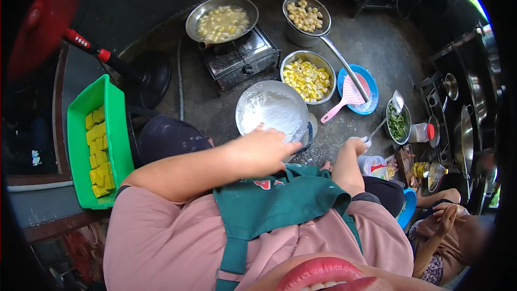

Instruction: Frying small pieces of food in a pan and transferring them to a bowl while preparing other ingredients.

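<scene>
My left hand [264, 147] is over the near rim of a metal bowl of white flour [272, 115], fingers apart and nothing seen in them. My right hand [355, 145] grips the handle of a long metal ladle [381, 125]. The ladle's head is over a bowl of cut green vegetables [398, 125]; whether it touches them I cannot tell. Beyond the flour stands a steel bowl of yellow-and-white cubes [307, 79], apparently tofu. A pink perforated scoop [351, 95] rests across a blue basin [373, 97].
A wok [252, 12] of cubes in bubbling oil sits on a gas stove [242, 58]. Fried pieces fill a long-handled strainer [305, 16] over a pot. Yellow blocks lie in a green tub [115, 113] at left. A red fan [42, 20] stands behind it. Another person [440, 234] sits at right.
</scene>
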The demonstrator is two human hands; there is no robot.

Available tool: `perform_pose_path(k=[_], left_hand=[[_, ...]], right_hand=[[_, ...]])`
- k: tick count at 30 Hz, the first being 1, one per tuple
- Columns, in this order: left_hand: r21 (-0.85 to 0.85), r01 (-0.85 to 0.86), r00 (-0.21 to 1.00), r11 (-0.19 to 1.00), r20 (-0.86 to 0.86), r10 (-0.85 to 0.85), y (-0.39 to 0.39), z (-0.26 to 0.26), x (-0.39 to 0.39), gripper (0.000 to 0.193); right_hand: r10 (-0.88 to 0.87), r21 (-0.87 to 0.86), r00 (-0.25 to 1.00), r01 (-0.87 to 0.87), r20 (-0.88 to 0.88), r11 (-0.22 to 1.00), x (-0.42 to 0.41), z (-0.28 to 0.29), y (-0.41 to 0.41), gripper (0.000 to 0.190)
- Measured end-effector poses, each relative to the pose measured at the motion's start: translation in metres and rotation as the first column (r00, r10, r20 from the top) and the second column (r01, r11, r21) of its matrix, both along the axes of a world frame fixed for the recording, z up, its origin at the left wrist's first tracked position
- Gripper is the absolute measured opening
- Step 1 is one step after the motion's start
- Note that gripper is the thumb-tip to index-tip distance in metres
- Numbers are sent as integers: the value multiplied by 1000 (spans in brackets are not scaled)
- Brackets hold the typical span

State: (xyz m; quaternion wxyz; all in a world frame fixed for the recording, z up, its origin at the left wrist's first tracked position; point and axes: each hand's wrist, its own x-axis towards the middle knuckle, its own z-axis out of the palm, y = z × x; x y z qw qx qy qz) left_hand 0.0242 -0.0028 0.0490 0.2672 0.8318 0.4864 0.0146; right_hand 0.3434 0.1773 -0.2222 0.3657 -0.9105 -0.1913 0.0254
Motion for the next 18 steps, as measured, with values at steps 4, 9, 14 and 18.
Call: perform_pose_path(k=[4, 9, 14, 18], left_hand=[[-210, 159, 969, 965, 218, -112, 6, -13, 25, 53], [-345, 75, 890, 936, -400, -219, 11, -80, 2, 43], [-338, 183, 978, 923, -33, -206, -1, -67, 7, 39], [-126, 279, 960, 952, 78, -271, -13, -67, -1, 40]], right_hand=[[298, 79, 948, -307, 110, 948, -43, 70, 30, 30], [788, 116, 584, -812, 195, 572, -132, 133, 57, 31], [936, -185, 310, -923, 165, 339, -235, 158, 90, 27], [988, -342, 113, -929, 102, 142, -312, 180, 98, 28]])
